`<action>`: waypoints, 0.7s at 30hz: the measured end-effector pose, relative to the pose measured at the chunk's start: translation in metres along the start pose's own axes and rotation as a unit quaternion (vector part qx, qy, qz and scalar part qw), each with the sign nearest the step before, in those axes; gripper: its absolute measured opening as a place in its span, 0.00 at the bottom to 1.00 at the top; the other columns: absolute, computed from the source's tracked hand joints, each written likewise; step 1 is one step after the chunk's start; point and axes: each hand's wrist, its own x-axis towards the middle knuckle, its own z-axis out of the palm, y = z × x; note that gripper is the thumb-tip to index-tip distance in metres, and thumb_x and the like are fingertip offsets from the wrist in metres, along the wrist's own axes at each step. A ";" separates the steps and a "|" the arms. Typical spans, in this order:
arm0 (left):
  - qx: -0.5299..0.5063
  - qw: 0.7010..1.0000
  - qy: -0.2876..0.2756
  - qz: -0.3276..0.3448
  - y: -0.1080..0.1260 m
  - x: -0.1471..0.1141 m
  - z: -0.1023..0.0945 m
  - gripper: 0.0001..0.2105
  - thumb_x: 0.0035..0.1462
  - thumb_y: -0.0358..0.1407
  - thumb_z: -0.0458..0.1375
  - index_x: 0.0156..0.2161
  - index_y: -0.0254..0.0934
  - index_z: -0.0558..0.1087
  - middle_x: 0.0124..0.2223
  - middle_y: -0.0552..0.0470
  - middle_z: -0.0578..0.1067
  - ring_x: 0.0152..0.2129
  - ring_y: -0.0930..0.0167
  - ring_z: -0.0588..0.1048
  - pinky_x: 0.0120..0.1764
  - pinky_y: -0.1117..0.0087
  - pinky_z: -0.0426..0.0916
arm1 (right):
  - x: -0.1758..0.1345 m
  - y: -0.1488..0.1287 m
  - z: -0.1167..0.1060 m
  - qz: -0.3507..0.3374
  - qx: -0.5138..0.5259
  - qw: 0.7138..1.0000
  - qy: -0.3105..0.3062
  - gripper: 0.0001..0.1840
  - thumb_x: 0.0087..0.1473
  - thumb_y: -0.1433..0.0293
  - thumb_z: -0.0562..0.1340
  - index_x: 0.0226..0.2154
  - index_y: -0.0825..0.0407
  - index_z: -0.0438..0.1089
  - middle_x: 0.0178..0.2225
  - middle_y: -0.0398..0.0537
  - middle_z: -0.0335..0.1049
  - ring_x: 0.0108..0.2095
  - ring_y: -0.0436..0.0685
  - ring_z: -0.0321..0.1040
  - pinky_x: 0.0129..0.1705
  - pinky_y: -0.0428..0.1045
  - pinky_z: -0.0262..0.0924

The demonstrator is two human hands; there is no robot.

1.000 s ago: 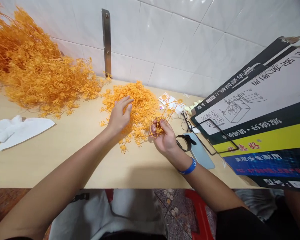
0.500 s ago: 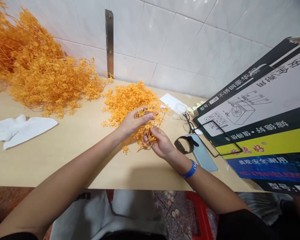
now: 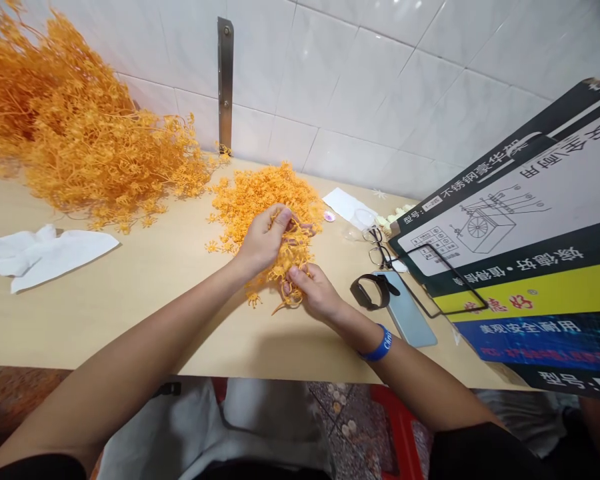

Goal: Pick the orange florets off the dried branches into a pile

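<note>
Between my two hands is a sprig of orange artificial flowers (image 3: 294,255) with thin curling stems. My left hand (image 3: 266,241) has thumb and fingers closed on the upper part of it. Lower and to the right, my right hand (image 3: 317,292) pinches the stem end, and a blue wristband (image 3: 380,343) circles that wrist. Just behind my hands lies a pile of loose orange flower heads (image 3: 265,193) on the table (image 3: 180,333). My fingers partly hide the sprig.
A large heap of orange artificial flowers (image 3: 95,147) fills the back left, with a crumpled white cloth (image 3: 55,257) before it. At right are a black watch (image 3: 370,292), a phone (image 3: 411,313), glasses (image 3: 379,250) and a printed cardboard box (image 3: 520,247). A metal bracket (image 3: 225,87) stands by the wall.
My left hand has turned, its fingers curling in more over the top of the sprig. My right hand has shifted slightly downward. The whole view has moved a little.
</note>
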 end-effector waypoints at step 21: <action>0.381 0.913 0.046 0.138 -0.007 0.037 -0.060 0.11 0.58 0.39 0.59 0.43 0.37 0.78 0.46 0.49 0.79 0.45 0.65 0.76 0.48 0.67 0.66 | -0.002 -0.012 -0.010 -0.078 0.134 0.986 0.056 0.30 0.53 0.52 0.64 0.14 0.50 0.50 0.12 0.36 0.45 0.15 0.46 0.45 0.21 0.46 0.45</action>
